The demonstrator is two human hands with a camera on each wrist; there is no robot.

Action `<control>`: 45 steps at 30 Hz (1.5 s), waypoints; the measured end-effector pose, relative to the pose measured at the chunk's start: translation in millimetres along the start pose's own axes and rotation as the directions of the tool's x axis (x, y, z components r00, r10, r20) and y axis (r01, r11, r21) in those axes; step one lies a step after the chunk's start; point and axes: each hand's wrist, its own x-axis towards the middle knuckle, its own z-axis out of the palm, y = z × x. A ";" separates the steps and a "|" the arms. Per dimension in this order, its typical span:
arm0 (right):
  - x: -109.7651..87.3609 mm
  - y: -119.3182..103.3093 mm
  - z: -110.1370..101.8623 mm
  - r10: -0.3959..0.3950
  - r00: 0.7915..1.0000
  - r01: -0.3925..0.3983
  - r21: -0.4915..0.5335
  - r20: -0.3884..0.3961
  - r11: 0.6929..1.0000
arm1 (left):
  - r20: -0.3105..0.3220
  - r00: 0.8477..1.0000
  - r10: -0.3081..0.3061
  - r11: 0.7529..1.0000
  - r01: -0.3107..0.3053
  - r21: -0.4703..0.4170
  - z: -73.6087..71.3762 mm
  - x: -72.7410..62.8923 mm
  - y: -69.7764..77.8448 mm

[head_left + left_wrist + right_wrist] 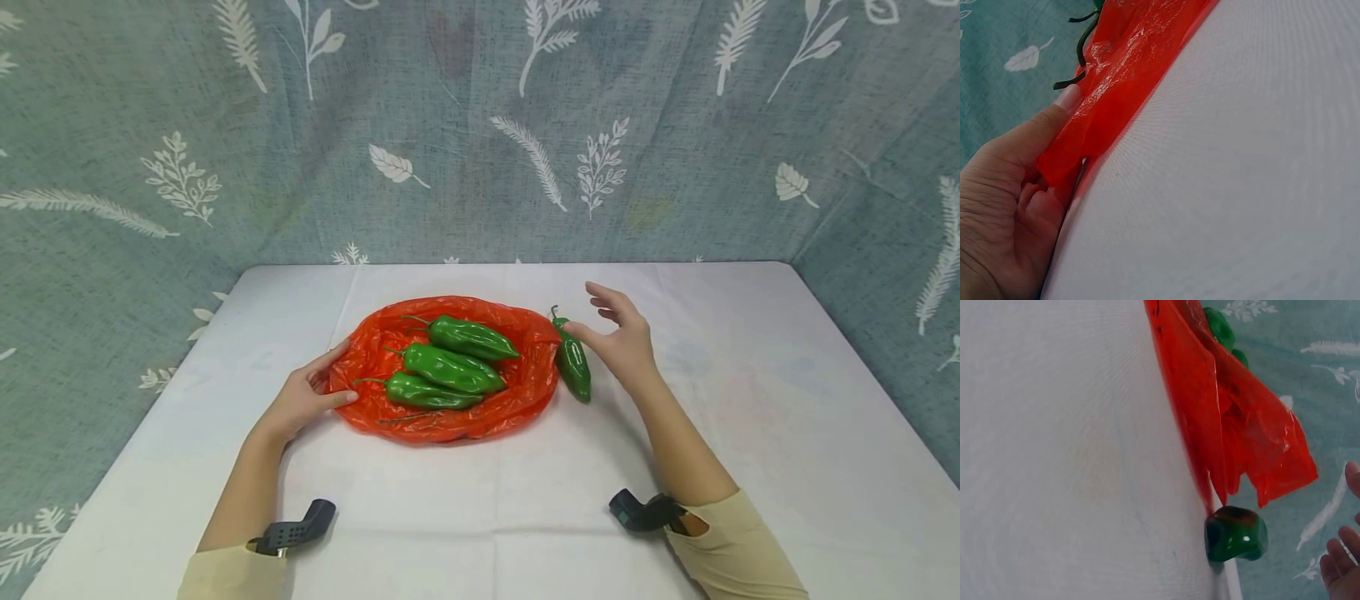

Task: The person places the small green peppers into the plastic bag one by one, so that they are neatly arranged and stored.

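A red plastic bag (538,371) lies spread with its mouth up on the white table, and three long green peppers (453,369) show inside it. A separate thin stem (408,417) pokes up near its front rim. My left hand (296,402) holds the bag's left rim between thumb and fingers; in the left wrist view the thumb (1044,131) lies along the red plastic. Just outside the bag's right side is another green pepper (576,372), stem pointing away. My right hand (626,343) hovers beside that pepper, fingers spread and holding nothing.
White cloth (420,508) covers the table. A green-grey curtain (465,217) with white leaf prints hangs behind the far edge and along both sides. Black wrist cameras (296,529) sit on both forearms, close over the cloth.
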 end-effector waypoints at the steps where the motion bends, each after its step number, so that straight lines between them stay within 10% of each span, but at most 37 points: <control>1: 0.4 1.5 -0.5 0.008 1.000 -0.008 -0.007 0.004 1.000 | 0.001 1.000 -0.002 1.000 0.002 -0.002 0.0 0.0 -0.2; 14: 0.3 16.3 0.3 0.154 0.984 -0.147 -0.079 0.093 0.986 | -0.002 1.000 -0.001 1.000 0.001 -0.005 0.2 0.3 -0.1; 31: -5.9 30.0 15.2 0.372 0.880 -0.332 -0.179 0.294 0.926 | -0.003 1.000 -0.005 1.000 0.005 -0.013 0.9 -0.3 0.8; 45: -6.7 37.6 12.4 0.306 0.906 -0.271 -0.155 0.293 0.950 | -0.001 1.000 -0.011 1.000 0.011 -0.020 0.2 0.5 0.2</control>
